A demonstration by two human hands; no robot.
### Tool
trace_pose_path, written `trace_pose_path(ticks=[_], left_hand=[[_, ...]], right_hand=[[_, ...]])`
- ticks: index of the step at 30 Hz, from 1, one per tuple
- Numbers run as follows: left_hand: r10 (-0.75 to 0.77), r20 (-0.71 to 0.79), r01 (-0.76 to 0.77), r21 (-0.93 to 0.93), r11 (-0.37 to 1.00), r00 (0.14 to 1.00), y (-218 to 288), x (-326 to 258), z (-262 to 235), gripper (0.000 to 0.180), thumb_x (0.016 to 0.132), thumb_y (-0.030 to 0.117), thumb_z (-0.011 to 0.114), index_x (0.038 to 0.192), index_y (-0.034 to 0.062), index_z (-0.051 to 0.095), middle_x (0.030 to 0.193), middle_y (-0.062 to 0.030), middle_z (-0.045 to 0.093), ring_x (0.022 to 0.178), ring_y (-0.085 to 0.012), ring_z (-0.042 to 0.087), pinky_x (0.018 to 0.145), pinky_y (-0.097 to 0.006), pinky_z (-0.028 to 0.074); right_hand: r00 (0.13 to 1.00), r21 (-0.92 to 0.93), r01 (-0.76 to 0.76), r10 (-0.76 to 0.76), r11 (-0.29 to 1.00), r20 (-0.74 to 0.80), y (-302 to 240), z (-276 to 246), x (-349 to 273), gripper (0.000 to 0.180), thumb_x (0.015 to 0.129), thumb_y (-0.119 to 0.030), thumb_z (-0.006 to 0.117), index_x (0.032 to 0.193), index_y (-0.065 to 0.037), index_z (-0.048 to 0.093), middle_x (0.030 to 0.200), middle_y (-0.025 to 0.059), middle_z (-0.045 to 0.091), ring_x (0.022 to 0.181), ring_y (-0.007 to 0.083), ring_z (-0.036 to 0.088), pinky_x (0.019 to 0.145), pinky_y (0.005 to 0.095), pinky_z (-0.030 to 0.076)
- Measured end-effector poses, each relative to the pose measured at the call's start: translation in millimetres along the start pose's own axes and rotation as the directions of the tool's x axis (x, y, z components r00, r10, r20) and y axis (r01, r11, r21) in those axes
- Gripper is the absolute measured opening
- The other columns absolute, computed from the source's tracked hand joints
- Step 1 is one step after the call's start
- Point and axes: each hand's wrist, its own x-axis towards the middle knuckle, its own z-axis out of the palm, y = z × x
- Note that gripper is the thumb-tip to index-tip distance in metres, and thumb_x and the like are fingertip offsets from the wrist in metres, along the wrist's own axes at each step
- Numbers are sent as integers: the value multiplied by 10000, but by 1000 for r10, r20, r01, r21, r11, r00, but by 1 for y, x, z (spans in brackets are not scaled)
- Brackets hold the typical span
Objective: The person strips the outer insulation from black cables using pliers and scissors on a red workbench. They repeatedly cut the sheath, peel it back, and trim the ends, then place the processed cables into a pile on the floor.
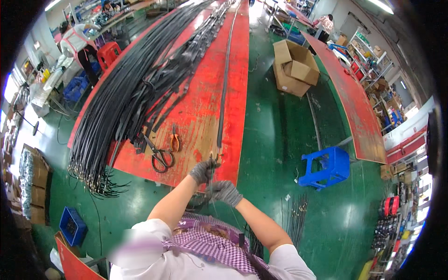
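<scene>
Both hands wear grey gloves at the near edge of a red table [235, 112]. One long black cable [224, 93] runs lengthwise along the table down to them. My left hand [201, 171] is closed around its near end, where thin strands show. Just to the right and lower, my right hand [226, 192] has its fingers curled on the strands hanging below; its fingertips are partly hidden. Black-handled scissors [162, 160] lie left of my hands, beside orange-handled pliers [174, 141]. A thick bundle of black cables [126, 84] covers the table's left side, its tipped ends hanging over the edge.
To the right stand a blue plastic stool [326, 167], an open cardboard box [295, 67] and another red table [352, 98]. More thin cables [297, 217] hang at my right side. A blue crate [73, 226] is at lower left. Other people work in the background.
</scene>
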Motion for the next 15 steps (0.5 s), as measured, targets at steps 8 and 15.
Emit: trace_pose_path(ticks=[8, 15], left_hand=[[55, -93, -68, -147, 987, 994, 20, -14, -21, 249, 809, 348, 425, 777, 105, 469, 600, 6, 474, 360, -58, 276, 332, -198, 223], [96, -249, -53, 176, 983, 964, 26, -41, -28, 257, 810, 312, 432, 777, 66, 499, 573, -9, 465, 360, -79, 303, 329, -218, 252]], right_hand=[[854, -555, -198, -136, 808, -502, 52, -14, 65, 514, 697, -328, 559, 1127, -89, 412, 996, 109, 536, 830, 228, 556, 687, 322, 459], [827, -725, -511, 493, 461, -269, -7, -2, 120, 325, 579, -282, 659, 840, -115, 562, 859, 67, 574, 857, 218, 524, 699, 357, 418]])
